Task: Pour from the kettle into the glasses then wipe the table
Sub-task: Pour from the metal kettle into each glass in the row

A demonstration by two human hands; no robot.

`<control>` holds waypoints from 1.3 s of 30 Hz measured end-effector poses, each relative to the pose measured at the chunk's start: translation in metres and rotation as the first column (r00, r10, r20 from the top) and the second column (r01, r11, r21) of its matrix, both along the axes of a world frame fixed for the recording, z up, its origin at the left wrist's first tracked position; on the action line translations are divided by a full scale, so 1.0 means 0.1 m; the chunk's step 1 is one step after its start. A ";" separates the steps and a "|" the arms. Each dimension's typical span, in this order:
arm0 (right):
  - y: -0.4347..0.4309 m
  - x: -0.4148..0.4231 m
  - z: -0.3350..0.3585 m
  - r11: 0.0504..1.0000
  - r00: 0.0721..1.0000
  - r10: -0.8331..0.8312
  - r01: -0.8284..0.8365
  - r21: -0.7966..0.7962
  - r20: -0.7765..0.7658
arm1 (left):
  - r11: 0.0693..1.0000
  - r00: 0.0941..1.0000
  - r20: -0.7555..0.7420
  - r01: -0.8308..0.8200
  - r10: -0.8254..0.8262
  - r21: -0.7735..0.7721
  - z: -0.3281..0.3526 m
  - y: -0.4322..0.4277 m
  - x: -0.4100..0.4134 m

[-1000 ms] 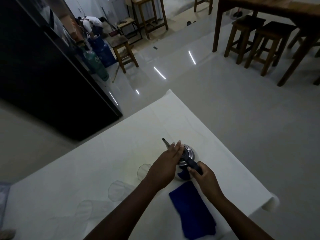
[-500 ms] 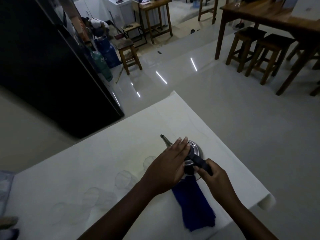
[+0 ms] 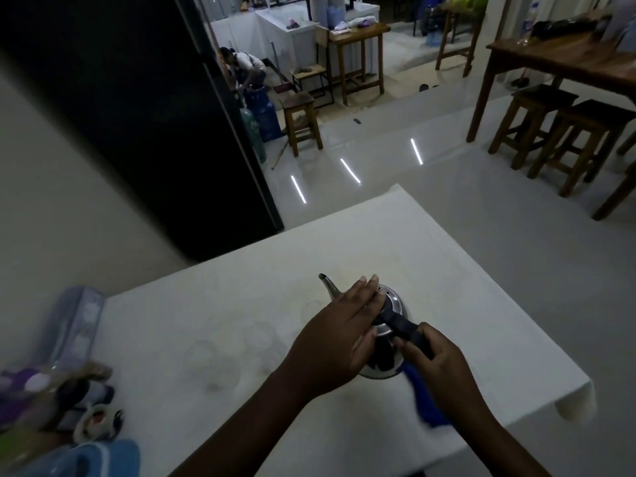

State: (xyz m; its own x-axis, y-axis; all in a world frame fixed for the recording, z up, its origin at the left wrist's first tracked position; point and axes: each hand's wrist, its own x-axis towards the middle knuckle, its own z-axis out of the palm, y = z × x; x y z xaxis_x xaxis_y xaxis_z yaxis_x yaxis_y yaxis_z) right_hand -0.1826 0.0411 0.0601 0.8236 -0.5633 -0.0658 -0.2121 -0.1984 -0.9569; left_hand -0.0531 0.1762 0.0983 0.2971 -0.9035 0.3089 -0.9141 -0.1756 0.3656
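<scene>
Kettle (image 3: 390,306): a metal kettle is stood upright on the white table (image 3: 447,287), toward its near right part; the thin spout is pointed away and to the left.
Kettle handle (image 3: 402,327): a black handle is seen running from the lid area back toward the person.
Left hand (image 3: 339,346): it is laid flat over the top of the kettle, fingers stretched out across the lid; nothing is gripped, the palm is only pressed or rested there.
Right hand (image 3: 435,364): it is closed around the near end of the black handle.
Cloth (image 3: 425,401): a blue cloth is seen beneath the right hand and wrist, blurred; whether it is pinched by the hand or merely lying on the table cannot be told.
Glasses (image 3: 256,337): several clear glasses are faintly made out on the table to the left of the kettle, near the left forearm; their number cannot be told in the dim light.
Table edge clutter (image 3: 69,390): assorted blurred items are piled at the near left corner.
Stools (image 3: 564,132): dark wooden stools are set by a wooden table far to the right.
</scene>
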 end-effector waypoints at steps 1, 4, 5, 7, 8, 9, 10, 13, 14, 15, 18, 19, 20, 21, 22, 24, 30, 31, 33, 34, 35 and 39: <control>0.13 0.01 0.03 1.000 1.000 0.013 -0.013 0.012 0.007 | 1.000 1.000 0.004 -0.010 0.010 -0.003 0.00 0.14 0.00; 0.50 0.05 0.03 0.998 0.998 0.055 -0.055 0.011 -0.013 | 0.999 0.999 -0.006 -0.043 0.043 0.007 -0.02 0.54 0.02; 0.62 0.07 0.03 0.997 0.997 0.071 -0.070 0.010 -0.027 | 0.999 0.999 -0.008 -0.053 0.053 0.010 -0.03 0.66 0.04; 0.85 0.11 0.01 0.995 0.995 0.094 -0.093 0.018 -0.035 | 0.997 0.997 -0.006 -0.071 0.071 0.011 -0.06 0.91 0.08; 0.96 0.13 -0.01 0.995 0.995 0.100 -0.099 0.018 -0.032 | 0.997 0.997 -0.005 -0.079 0.079 0.010 -0.08 1.02 0.09; 1.07 0.16 -0.02 0.995 0.994 0.102 -0.102 0.013 -0.028 | 0.996 0.996 -0.006 -0.084 0.084 0.009 -0.09 1.13 0.11; 1.17 0.18 -0.04 0.994 0.994 0.105 -0.105 0.005 -0.027 | 0.996 0.996 -0.008 -0.091 0.091 0.008 -0.11 1.24 0.12; 1.46 0.26 -0.10 0.993 0.993 0.113 -0.114 -0.015 -0.040 | 0.993 0.993 -0.011 -0.114 0.114 0.004 -0.18 1.56 0.16; 1.55 0.28 -0.12 0.993 0.993 0.113 -0.114 -0.022 -0.044 | 0.993 0.993 -0.013 -0.121 0.121 0.004 -0.21 1.66 0.18; 1.63 0.30 -0.13 0.993 0.992 0.115 -0.116 -0.028 -0.050 | 0.992 0.992 -0.017 -0.127 0.128 0.008 -0.23 1.75 0.20; 1.85 0.35 -0.16 0.991 0.991 0.122 -0.124 -0.042 -0.060 | 0.990 0.989 -0.040 -0.139 0.140 0.013 -0.28 1.97 0.24; 1.91 0.37 -0.17 0.990 0.990 0.124 -0.127 -0.053 -0.065 | 0.990 0.989 -0.042 -0.142 0.143 0.011 -0.30 2.03 0.25; 1.96 0.38 -0.18 0.989 0.989 0.126 -0.131 -0.065 -0.073 | 0.989 0.988 -0.046 -0.146 0.147 0.011 -0.32 2.08 0.27; 2.01 0.40 -0.18 0.988 0.988 0.129 -0.135 -0.072 -0.083 | 0.988 0.987 -0.052 -0.152 0.152 0.012 -0.34 2.13 0.28; 2.05 0.42 -0.19 0.987 0.987 0.134 -0.141 -0.077 -0.093 | 0.987 0.985 -0.062 -0.159 0.159 0.013 -0.36 2.18 0.29; 2.12 0.46 -0.19 0.985 0.985 0.138 -0.148 -0.088 -0.108 | 0.986 0.983 -0.081 -0.167 0.167 0.012 -0.41 2.25 0.32; 2.24 0.57 -0.18 0.980 0.982 0.139 -0.155 -0.127 -0.130 | 0.983 0.975 -0.131 -0.182 0.181 0.004 -0.54 2.35 0.45; 2.26 0.59 -0.17 0.978 0.981 0.138 -0.156 -0.136 -0.136 | 0.983 0.974 -0.138 -0.184 0.182 0.003 -0.55 2.36 0.47; 2.27 0.64 -0.18 0.973 0.979 0.132 -0.157 -0.166 -0.152 | 0.982 0.971 -0.149 -0.187 0.185 0.001 -0.58 2.37 0.51; 2.27 0.67 -0.19 0.971 0.978 0.128 -0.158 -0.182 -0.162 | 0.982 0.970 -0.152 -0.190 0.188 0.001 -0.60 2.38 0.53; 2.27 0.69 -0.20 0.968 0.977 0.127 -0.160 -0.195 -0.172 | 0.981 0.969 -0.153 -0.194 0.191 0.000 -0.62 2.39 0.54; 2.27 0.76 -0.21 0.955 0.967 0.141 -0.190 -0.230 -0.212 | 0.977 0.963 -0.168 -0.213 0.208 -0.010 -0.66 2.41 0.60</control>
State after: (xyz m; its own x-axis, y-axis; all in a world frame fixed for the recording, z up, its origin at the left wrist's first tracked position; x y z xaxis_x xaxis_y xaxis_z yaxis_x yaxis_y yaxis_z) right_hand -0.1067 0.2678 0.0390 0.8923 -0.4384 -0.1079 -0.3301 -0.4704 -0.8184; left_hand 0.0065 0.4175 0.0322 0.5289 -0.8069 0.2632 -0.7839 -0.3455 0.5159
